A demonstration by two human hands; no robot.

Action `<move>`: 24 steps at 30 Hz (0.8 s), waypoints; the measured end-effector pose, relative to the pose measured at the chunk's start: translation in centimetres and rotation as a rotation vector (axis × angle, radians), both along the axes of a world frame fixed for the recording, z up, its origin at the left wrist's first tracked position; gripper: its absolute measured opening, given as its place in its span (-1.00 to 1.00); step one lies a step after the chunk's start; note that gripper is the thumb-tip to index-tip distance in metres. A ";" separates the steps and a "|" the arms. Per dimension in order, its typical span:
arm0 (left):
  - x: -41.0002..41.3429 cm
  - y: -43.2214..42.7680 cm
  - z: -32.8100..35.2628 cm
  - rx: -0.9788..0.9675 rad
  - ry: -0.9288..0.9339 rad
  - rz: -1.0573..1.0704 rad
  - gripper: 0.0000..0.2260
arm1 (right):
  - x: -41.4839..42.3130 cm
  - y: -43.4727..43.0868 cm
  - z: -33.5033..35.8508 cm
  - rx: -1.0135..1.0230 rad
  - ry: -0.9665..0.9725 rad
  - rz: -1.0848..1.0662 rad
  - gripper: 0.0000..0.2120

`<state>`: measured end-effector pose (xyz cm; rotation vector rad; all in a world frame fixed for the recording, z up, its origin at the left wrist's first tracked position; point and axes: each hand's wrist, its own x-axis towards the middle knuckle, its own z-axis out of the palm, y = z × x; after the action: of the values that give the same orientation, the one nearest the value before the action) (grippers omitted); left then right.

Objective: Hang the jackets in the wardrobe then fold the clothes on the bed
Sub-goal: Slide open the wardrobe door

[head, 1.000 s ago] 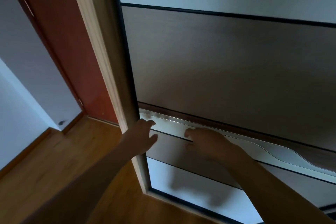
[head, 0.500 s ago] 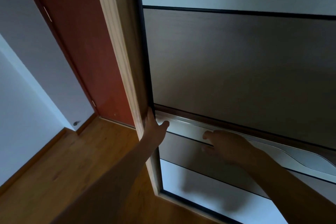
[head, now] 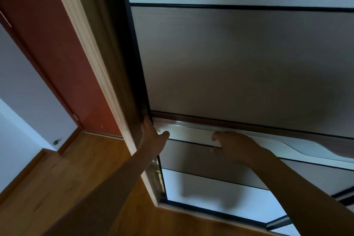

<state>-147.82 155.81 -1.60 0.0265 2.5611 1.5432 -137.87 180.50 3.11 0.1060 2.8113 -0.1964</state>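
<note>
The wardrobe's sliding door [head: 239,67] fills the right side, made of grey and white panels, with a silver handle strip [head: 191,133] across it. My left hand [head: 153,136] lies at the door's left edge, its fingers straight in the dark slot beside the wardrobe frame [head: 107,74] and its thumb on the strip. My right hand [head: 233,145] hooks its curled fingers onto the strip further right. No jackets or other clothes are in view.
A red-brown room door [head: 47,44] stands left of the frame, beside a white wall [head: 23,117]. Wooden floor [head: 67,178] runs below. A second sliding panel's edge [head: 341,197] shows at the lower right.
My left hand has moved up from the frame's front into the slot at the door's edge. My right hand stays on the strip. The view has moved closer.
</note>
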 end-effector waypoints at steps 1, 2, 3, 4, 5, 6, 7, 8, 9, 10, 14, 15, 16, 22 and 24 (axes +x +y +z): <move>0.3 0.3 0.0 0.001 -0.003 -0.024 -0.12 | 0.2 0.2 -0.1 -0.001 -0.006 -0.009 -0.51; 0.6 0.7 0.1 -0.003 -0.007 -0.047 -0.13 | 0.4 0.4 -0.2 -0.004 -0.008 -0.019 -0.52; 0.9 1.0 0.2 -0.008 -0.006 -0.069 -0.15 | 0.6 0.6 -0.2 -0.008 -0.008 -0.029 -0.53; 1.2 1.4 0.3 -0.010 0.004 -0.094 -0.18 | 0.9 0.8 -0.3 -0.012 -0.007 -0.040 -0.54; 1.6 1.8 0.3 -0.002 0.021 -0.122 -0.21 | 1.2 1.1 -0.4 -0.014 -0.010 -0.052 -0.54; 2.1 2.2 0.4 0.015 0.033 -0.148 -0.24 | 1.5 1.4 -0.5 -0.017 -0.015 -0.066 -0.55; 2.6 2.8 0.5 0.037 0.041 -0.168 -0.25 | 1.8 1.7 -0.5 -0.021 -0.020 -0.084 -0.55; 3.0 3.3 0.6 0.057 0.050 -0.186 -0.25 | 2.2 2.1 -0.5 -0.027 -0.020 -0.104 -0.56; 3.4 3.8 0.6 0.075 0.063 -0.209 -0.26 | 2.5 2.6 -0.5 -0.035 -0.019 -0.124 -0.56; 3.8 4.4 0.5 0.087 0.078 -0.239 -0.26 | 2.8 3.1 -0.4 -0.043 -0.019 -0.143 -0.56; 5.0 7.2 0.2 0.103 0.099 -0.368 -0.19 | 4.5 5.3 -0.2 -0.059 -0.013 -0.216 -0.57; 5.4 8.0 0.2 0.119 0.100 -0.393 -0.21 | 5.0 5.9 -0.1 -0.061 -0.010 -0.236 -0.57; 5.8 8.8 0.2 0.127 0.111 -0.416 -0.24 | 5.5 6.4 -0.1 -0.061 -0.006 -0.256 -0.58; 7.6 14.0 -0.4 0.207 0.115 -0.596 -0.26 | 8.6 9.5 -0.7 -0.056 -0.022 -0.337 -0.63; 8.4 15.9 -0.2 0.246 0.104 -0.653 -0.26 | 9.5 10.6 -0.8 -0.049 -0.030 -0.362 -0.61</move>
<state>-139.45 171.68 -1.82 0.8897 2.0797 1.5763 -128.36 191.12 2.34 0.6014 2.7330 -0.3425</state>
